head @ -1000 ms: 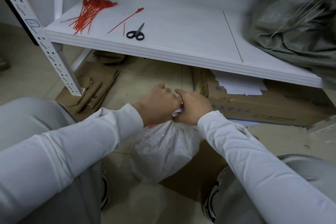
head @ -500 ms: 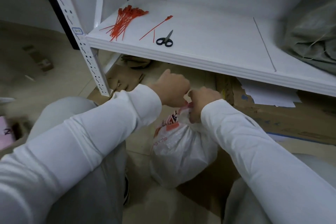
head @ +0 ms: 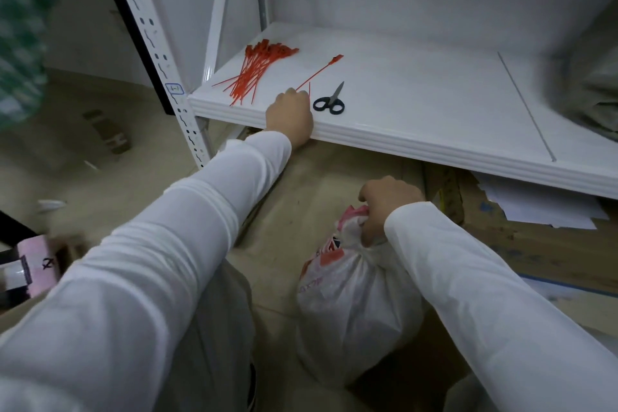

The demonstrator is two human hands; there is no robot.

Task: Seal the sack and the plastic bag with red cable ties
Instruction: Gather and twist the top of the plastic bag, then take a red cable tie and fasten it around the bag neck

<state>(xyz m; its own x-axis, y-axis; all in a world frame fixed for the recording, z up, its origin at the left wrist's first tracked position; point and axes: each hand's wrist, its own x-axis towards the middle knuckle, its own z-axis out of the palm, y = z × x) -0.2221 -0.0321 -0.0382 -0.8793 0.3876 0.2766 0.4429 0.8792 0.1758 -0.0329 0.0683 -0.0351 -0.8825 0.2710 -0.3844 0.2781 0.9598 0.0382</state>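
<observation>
Gripping the twisted neck of the white plastic bag (head: 354,304) on the floor (head: 100,177), the right grip (head: 389,202) is curled tight. The left grip (head: 290,114) rests on the white shelf (head: 434,104) edge, touching a single red cable tie (head: 321,70); I cannot tell if it pinches it.

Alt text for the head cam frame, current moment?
The right hand grips the twisted neck of a white plastic bag; the left hand is on a white shelf at the near end of a loose red cable tie. A bundle of red ties lies left of it, black scissors right.
</observation>
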